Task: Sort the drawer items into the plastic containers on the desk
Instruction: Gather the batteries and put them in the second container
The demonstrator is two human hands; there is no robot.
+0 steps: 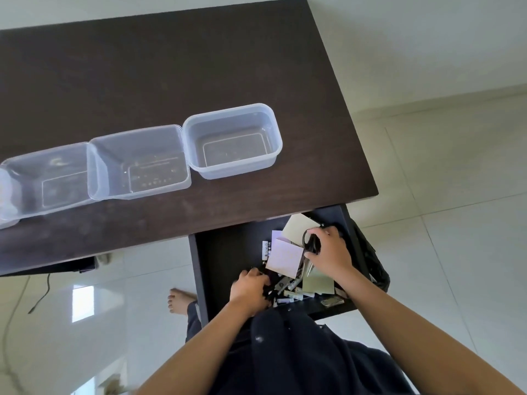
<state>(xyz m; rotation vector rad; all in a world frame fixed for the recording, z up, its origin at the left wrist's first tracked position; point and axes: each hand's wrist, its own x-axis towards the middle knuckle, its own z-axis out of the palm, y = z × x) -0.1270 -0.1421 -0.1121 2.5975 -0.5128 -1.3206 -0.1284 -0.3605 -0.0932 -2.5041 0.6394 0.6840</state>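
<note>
The open dark drawer (225, 252) under the desk's front edge holds pale paper pads (285, 256), pens and small tubes. My right hand (330, 248) is inside it, shut on the black handles of a pair of scissors (312, 243). My left hand (251, 289) is lower left in the drawer, fingers curled over small dark items; what it grips is hidden. Three clear plastic containers stand in a row on the desk: one at the left (42, 181), one in the middle (139, 162), one at the right (232, 141). All three look empty.
The dark wooden desk (171, 67) extends far behind the containers. A black bin bag (373, 266) hangs right of the drawer. My bare foot (179, 300) rests on the glossy white floor tiles, and a black cable (42, 292) trails at the left.
</note>
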